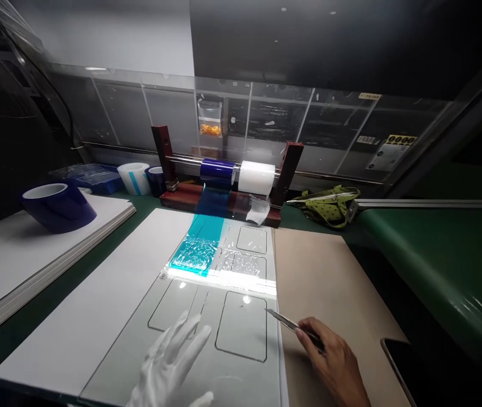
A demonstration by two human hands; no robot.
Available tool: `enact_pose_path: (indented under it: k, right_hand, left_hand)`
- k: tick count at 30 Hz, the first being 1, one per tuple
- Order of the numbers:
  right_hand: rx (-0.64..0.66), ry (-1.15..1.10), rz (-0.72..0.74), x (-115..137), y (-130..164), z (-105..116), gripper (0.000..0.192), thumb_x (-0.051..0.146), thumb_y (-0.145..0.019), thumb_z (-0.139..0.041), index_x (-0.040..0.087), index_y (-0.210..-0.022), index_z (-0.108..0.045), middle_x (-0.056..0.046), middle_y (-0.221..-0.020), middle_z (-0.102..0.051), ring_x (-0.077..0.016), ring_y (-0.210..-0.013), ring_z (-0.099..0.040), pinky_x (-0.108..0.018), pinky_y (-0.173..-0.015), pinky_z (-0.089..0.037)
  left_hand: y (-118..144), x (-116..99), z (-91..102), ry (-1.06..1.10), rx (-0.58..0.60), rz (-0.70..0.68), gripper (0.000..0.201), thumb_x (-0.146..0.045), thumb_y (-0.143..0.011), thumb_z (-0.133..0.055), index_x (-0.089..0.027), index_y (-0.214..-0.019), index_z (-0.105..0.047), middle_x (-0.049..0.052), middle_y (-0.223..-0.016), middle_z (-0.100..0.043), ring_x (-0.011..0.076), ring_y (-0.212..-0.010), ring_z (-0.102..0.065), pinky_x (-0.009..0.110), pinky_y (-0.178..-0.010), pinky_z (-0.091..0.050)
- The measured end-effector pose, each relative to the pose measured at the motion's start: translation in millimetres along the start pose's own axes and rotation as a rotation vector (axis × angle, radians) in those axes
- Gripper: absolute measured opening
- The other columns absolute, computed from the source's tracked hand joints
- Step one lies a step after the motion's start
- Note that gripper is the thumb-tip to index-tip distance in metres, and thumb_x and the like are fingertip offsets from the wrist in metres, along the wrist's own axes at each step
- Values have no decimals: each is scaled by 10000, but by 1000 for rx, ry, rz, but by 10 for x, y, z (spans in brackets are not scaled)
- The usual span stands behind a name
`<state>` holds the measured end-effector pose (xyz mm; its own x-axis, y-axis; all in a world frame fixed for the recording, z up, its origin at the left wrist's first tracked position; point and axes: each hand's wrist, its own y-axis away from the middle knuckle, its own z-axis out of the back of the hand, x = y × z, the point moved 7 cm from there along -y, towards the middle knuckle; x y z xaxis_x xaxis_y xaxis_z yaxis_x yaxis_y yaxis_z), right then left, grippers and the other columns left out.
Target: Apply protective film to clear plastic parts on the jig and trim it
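My left hand (pixel 173 362), in a white glove, hovers over or rests on a clear sheet (pixel 134 362) with its fingers spread; I cannot tell whether it touches. Dark rounded outlines show on the sheet. Bare, my right hand (pixel 329 356) grips a craft knife (pixel 283 320), its blade pointing left at the edge of the right outline. From a blue film roll (pixel 217 172), a strip of blue film (pixel 200 243) runs down onto the far left part of the sheet. Clear wrinkled film (pixel 241 263) lies beside that strip.
A dark red wooden stand (pixel 181 198) holds the blue roll and a white roll (pixel 256 177). Another blue roll (pixel 58 212) sits on stacked white boards (pixel 109 217) at left. Brown board (pixel 321 271), a phone (pixel 410 367) and a green patterned cloth item (pixel 329 206) lie to the right.
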<state>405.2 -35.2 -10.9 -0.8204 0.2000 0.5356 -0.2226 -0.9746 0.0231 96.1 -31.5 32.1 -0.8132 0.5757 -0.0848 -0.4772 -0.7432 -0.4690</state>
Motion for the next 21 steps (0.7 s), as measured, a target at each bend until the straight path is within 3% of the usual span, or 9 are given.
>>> enact_pose_path:
  k: [4,7,11,15,21]
  right_hand:
    - [-48,159,-11,153,-199,62,259,417,-938,-420,270,-827,-601,20,-842,-713,-196,-770,-677,-280,-619,-444]
    - [-53,194,-49,181,-357,57,212,357,-926,-452,262,-823,-611,15,-829,-708,-212,-755,-665,-289,-606,-400]
    - [-32,210,-95,169,-500,-23,186,333,-914,-475,251,-837,-624,-4,-850,-712,-236,-784,-663,-291,-604,-374]
    - [19,174,-93,183,-587,-118,211,358,-918,-474,247,-837,-633,-10,-845,-712,-232,-779,-656,-292,-611,-381]
    - [103,31,-59,188,-731,-211,221,394,-906,-504,250,-819,-645,1,-828,-711,-210,-779,-649,-282,-628,-416]
  left_hand:
    - [-593,112,-268,44,63,-225,739,-448,-874,-558,-207,-1493,-233,98,-1509,-390,305,-1380,-372,450,-1067,-432]
    - [-1011,216,-583,185,151,-276,754,-413,-849,-605,-217,-1478,-239,131,-1498,-390,322,-1388,-348,511,-1085,-401]
    - [-1403,228,-950,312,281,-323,789,-558,-753,-659,-184,-1382,-364,161,-1379,-481,340,-1296,-433,529,-1056,-414]
    - [-1585,203,-1135,364,371,-329,763,-662,-659,-688,-185,-1218,-485,143,-1246,-541,334,-1154,-503,513,-981,-452]
    - [-1623,208,-1174,362,397,-320,629,-583,-661,-726,-211,-1118,-505,89,-1121,-571,282,-1014,-526,436,-870,-477]
